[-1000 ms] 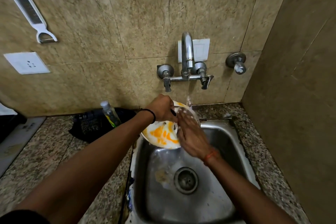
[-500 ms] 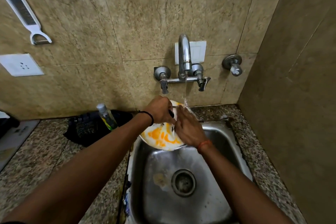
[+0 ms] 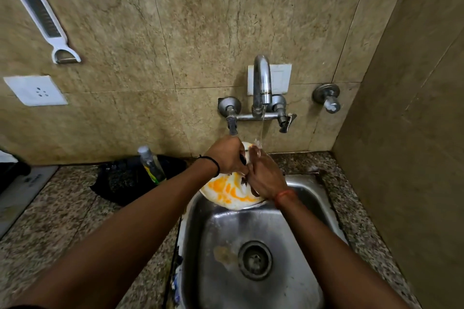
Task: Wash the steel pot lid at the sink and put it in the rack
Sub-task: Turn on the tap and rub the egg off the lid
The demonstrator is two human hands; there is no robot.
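Over the back edge of the steel sink (image 3: 311, 246) we hold the pot lid (image 3: 227, 189) tilted under the tap (image 3: 262, 88), its visible face pale with orange smears. Our left hand (image 3: 227, 155) curls its fingers round the lid's upper rim, a black band at the wrist. Our right hand (image 3: 266, 178) lies flat against the lid's face with fingers fairly straight and close together, fingertips up in the thin stream of water falling from the spout. Left of the sink, on the speckled granite counter (image 3: 50, 228), a clear bottle (image 3: 150, 164) stands before a black bag (image 3: 120, 180). A white peeler (image 3: 47, 22) hangs on the tiled wall above a socket (image 3: 35, 90).
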